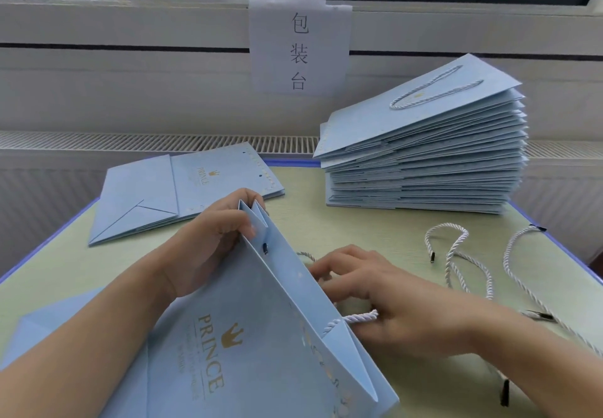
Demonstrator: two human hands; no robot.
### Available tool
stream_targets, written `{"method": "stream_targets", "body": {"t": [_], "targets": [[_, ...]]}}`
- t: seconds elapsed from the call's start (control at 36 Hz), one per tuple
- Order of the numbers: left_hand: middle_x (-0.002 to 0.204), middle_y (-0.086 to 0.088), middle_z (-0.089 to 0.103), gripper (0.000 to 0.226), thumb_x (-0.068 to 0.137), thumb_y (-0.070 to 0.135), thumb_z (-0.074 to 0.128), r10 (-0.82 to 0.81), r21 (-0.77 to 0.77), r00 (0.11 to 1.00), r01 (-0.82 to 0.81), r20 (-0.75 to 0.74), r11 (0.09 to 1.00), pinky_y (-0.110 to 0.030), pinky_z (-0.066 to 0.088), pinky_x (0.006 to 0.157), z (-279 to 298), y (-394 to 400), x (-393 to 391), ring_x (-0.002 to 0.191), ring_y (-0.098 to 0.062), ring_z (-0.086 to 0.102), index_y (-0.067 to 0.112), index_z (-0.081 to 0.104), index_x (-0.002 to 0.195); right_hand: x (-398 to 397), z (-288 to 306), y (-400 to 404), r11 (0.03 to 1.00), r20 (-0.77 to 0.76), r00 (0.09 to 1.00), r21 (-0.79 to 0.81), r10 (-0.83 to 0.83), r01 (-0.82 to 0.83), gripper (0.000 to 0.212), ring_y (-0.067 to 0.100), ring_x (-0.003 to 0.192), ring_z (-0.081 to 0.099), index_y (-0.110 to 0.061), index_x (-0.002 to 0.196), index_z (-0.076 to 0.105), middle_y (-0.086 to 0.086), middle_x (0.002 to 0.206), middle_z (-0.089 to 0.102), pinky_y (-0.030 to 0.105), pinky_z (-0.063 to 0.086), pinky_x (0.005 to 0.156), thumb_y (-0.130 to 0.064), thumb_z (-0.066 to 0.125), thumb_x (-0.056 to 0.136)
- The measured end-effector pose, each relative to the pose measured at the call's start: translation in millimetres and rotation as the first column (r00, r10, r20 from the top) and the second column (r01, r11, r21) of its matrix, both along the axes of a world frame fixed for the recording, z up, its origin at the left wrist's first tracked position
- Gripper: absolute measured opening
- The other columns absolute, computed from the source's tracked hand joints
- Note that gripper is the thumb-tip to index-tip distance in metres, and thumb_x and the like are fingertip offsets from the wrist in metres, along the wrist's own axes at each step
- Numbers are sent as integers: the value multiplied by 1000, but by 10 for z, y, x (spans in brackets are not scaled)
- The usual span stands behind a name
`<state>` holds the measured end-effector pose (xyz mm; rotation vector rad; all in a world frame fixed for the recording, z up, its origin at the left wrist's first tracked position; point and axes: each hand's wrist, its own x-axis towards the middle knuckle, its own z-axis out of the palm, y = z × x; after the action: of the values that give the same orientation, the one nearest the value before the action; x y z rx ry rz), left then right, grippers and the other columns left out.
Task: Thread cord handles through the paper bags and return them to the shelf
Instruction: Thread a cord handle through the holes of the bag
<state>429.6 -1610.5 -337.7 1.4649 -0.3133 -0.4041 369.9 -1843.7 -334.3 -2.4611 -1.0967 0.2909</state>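
Bag (261,336) stands open at near centre on the table (375,228), its far gusset pinched by the left hand (208,241); the right hand (375,290), fingers curled, holds a white cord (355,318) at its mouth. Loose cords (456,254) lie right, a stack of bags (424,156) beyond.

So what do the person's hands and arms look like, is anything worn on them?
Both are bare: the left hand and right hand show no gloves, rings or watch, and both forearms are uncovered to the picture's edge, with no sleeves in view. The fingers have short, unpainted nails.
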Motion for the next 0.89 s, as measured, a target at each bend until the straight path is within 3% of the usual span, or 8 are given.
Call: {"method": "stream_targets", "body": {"t": [0.17,0.31,0.47,0.58,0.67,0.75,0.83,0.89], "targets": [[75,-10,48,41,49,10,56,15,43,1000,-15,14,999,-29,41,56,12,-8,0,64,-22,48,10,46,89,-3,191,-358,991,-253,967,128,1,33,4,10,108,53,-31,82,61,-11,99,61,26,36,98,-34,63,80],[72,-8,50,51,40,25,62,12,127,1000,-15,18,992,-28,41,55,-25,-12,-11,61,-22,49,13,47,87,149,371,-672,971,-265,961,197,-83,138,36,12,84,54,-36,64,60,5,86,62,18,41,76,-71,58,74],[62,8,55,35,58,32,66,35,250,995,-57,90,967,-24,43,49,-7,-93,-89,53,-11,54,20,51,88,234,336,-678,956,-203,956,161,-210,244,67,11,82,56,-30,58,62,2,82,66,20,42,77,-90,36,68],[78,8,54,55,70,65,64,39,374,971,-128,238,918,-23,44,63,-2,-146,-82,66,-6,53,19,54,98,208,249,-456,920,-150,944,222,-295,323,67,9,76,59,-31,66,66,-2,84,65,22,45,74,-91,37,65],[78,5,49,44,83,54,62,47,420,954,-174,296,891,-18,39,60,19,-173,-53,63,-4,47,13,56,100,169,231,-245,903,-44,924,198,-380,381,93,-10,90,51,-34,104,67,-21,112,53,12,38,80,-97,16,58],[76,3,48,27,89,38,63,41,452,901,-255,432,855,-16,38,57,140,-247,-38,65,-7,45,12,57,96,107,288,21,902,-199,902,133,-383,412,84,-7,72,47,-30,133,49,-22,100,52,19,39,76,-83,24,73],[74,4,49,30,89,40,63,23,463,804,-366,595,808,-26,39,60,382,-321,-59,67,-12,45,12,54,95,90,334,196,884,-469,845,239,-258,403,40,7,65,59,-10,124,58,-6,86,68,23,47,63,-33,62,91],[70,6,48,36,88,49,62,22,457,675,-521,737,721,-31,36,59,620,-317,-121,65,-14,44,15,51,91,76,415,240,823,-522,839,404,-151,400,23,18,81,67,-1,115,62,11,100,71,24,53,68,-6,59,93]]}}
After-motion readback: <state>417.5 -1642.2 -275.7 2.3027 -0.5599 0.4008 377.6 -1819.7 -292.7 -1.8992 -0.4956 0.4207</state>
